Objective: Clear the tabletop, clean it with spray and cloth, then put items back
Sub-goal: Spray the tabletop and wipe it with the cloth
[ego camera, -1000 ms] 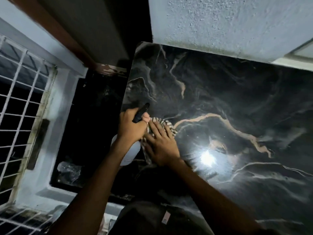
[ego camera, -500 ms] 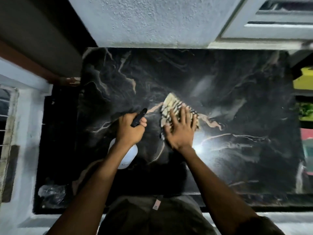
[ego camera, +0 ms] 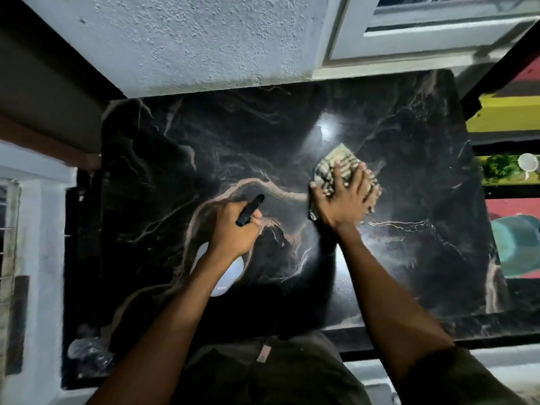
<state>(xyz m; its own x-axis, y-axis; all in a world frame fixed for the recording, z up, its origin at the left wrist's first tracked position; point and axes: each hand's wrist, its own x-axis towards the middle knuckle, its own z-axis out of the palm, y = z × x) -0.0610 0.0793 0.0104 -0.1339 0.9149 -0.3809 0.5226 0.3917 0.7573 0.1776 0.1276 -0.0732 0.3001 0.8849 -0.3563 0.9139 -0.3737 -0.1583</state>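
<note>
Nearest you, your left hand [ego camera: 233, 226] keeps its grip clenched around the spray bottle [ego camera: 225, 276], black nozzle up, near the middle of the dark marble surface [ego camera: 163, 176]. Its white body shows a small label, too blurred to read. Farther out, your right hand [ego camera: 343, 200] presses flat on the striped cloth [ego camera: 336, 165], which has swept from beside the bottle toward the surface's far right. Wiping looks well underway; nothing is back yet.

I see the dark marble tabletop [ego camera: 204, 147] bare across left, far and right sides. Only obstructions: my left hand [ego camera: 233, 226] gripping spray bottle [ego camera: 225, 276], right hand [ego camera: 344, 200] flat on cloth [ego camera: 336, 163].
</note>
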